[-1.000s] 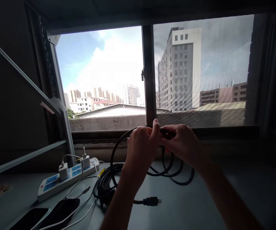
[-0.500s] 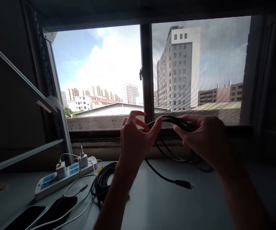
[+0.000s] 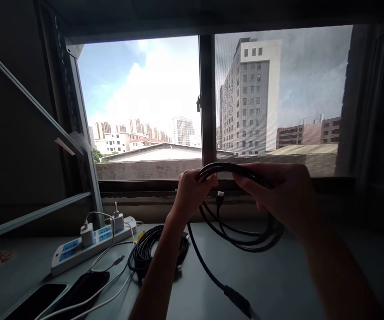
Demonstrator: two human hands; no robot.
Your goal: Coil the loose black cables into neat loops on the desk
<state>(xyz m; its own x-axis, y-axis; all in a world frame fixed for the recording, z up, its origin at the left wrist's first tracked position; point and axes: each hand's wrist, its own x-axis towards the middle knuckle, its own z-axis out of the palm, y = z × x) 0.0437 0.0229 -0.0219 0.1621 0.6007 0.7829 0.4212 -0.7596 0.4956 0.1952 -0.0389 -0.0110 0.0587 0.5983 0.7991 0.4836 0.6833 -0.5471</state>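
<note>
A black cable (image 3: 245, 242) hangs in loose loops above the desk, held between both hands. My right hand (image 3: 282, 186) is closed on the upper right of the loops, thumb in front. My left hand (image 3: 192, 191) is closed at the upper left of the same loops; its fingers are partly hidden behind the strands. One cable end with a black plug (image 3: 237, 298) dangles below, its tip near the bottom edge of the view. The other plug (image 3: 220, 199), with a light metal tip, points upward inside the loops.
On the grey desk (image 3: 205, 275), a second coiled black cable (image 3: 145, 249) lies left of the hands. Beyond it are a white power strip (image 3: 58, 266) with plugged chargers, white cords and two dark phones (image 3: 40, 300). A window (image 3: 152, 98) stands behind.
My left hand has turned and its raised fingers have closed around the loops. The loops hang lower and wider, the dangling plug has dropped, and the other plug has come into view.
</note>
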